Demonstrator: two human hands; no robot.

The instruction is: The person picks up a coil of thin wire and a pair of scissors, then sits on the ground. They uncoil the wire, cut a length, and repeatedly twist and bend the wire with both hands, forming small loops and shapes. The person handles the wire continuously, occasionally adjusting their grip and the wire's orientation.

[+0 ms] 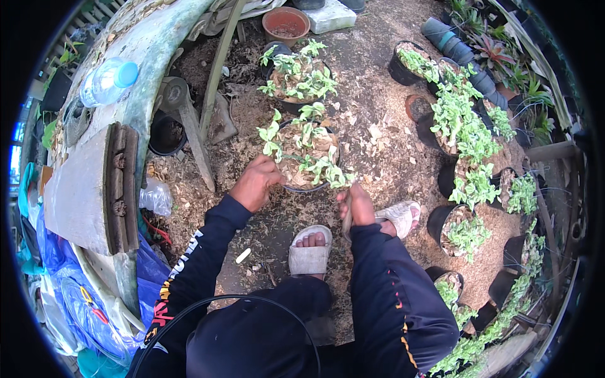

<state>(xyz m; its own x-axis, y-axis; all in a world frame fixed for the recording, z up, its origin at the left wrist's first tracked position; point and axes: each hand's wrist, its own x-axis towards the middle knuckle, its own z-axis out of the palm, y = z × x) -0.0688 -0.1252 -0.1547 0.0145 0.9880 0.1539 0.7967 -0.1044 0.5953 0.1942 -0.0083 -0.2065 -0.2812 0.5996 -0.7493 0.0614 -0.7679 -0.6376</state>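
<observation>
The black pot [307, 189] is set on the ground [265, 217], far and right of the left grip [255, 184] and far and left of the right grip [358, 205]; its rim is more closely met by the left, while its leaves [324, 169] are spread from far left to near right, toward the right grip. The fingers of both grips are curled, but whether anything is pinched in either cannot be told. Coloured lettering is printed along the left sleeve [200, 252] and smaller marks along the right sleeve [398, 286].
</observation>
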